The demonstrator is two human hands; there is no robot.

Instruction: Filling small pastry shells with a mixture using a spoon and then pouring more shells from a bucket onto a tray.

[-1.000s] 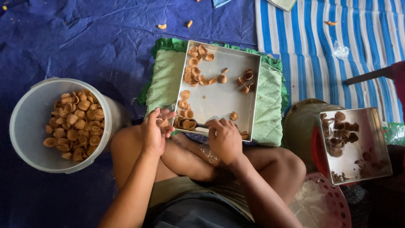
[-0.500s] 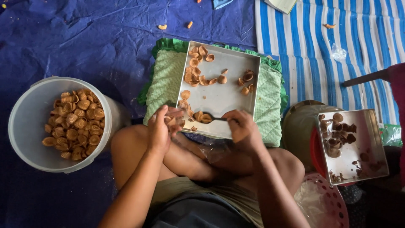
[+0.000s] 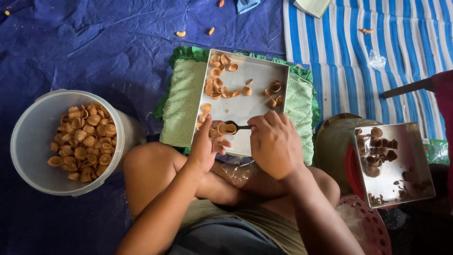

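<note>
The left hand (image 3: 206,147) pinches one ridged, shell-shaped brown snack piece (image 3: 226,128) between its fingertips at the near edge of the square metal tray (image 3: 255,101), which rests on a green cloth pad (image 3: 181,106). The right hand (image 3: 275,141), fingers curled tight, grips a small dark spoon (image 3: 237,126) whose tip touches that piece. Left of the lap stands a white bucket (image 3: 28,141) of similar shells; a second metal tray (image 3: 410,156) with darker pieces sits to the right.

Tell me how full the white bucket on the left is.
Partly full. The white bucket stands upright with no lid, and a heap of ridged brown shells covers one side of its bottom, well below the rim.
</note>
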